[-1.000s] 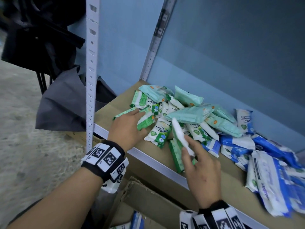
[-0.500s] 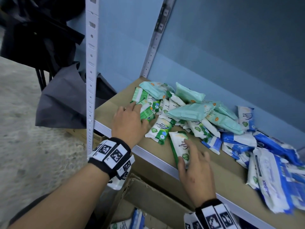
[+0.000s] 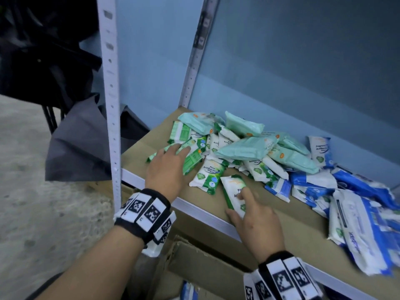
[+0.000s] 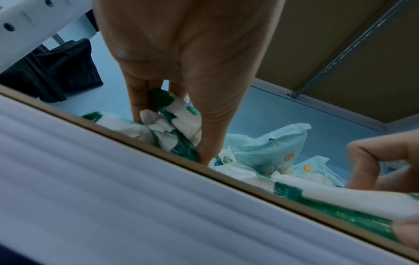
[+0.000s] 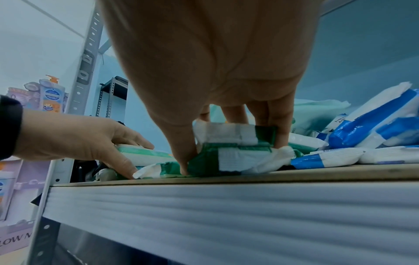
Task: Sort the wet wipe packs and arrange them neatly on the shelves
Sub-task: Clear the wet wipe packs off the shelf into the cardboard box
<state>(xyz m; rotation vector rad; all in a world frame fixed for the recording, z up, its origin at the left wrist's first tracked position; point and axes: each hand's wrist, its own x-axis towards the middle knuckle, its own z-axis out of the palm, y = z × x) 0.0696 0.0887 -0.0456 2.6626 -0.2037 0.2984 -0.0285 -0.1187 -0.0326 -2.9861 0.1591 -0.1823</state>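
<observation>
A jumbled pile of wet wipe packs lies on the brown shelf board [image 3: 279, 215]: green-and-white packs at the left, mint packs [image 3: 244, 147] in the middle, blue-and-white packs [image 3: 363, 213] at the right. My left hand [image 3: 173, 154] reaches into the left end of the pile. In the left wrist view its fingers and thumb [image 4: 172, 132] hold green-and-white packs [image 4: 179, 114] between them. My right hand [image 3: 238, 202] holds a green-and-white pack [image 3: 232, 187] flat near the shelf's front edge. Thumb and fingers pinch its sides [image 5: 233, 154].
A white perforated upright [image 3: 110, 105] stands just left of my left wrist. The blue back wall is close behind the pile. An open cardboard box [image 3: 205, 267] sits below the shelf. Dark bags and grey cloth [image 3: 80, 144] lie to the left on the floor.
My right hand has brought the green-and-white pack from upright to flat on the shelf front. My left hand has slid further into the green packs.
</observation>
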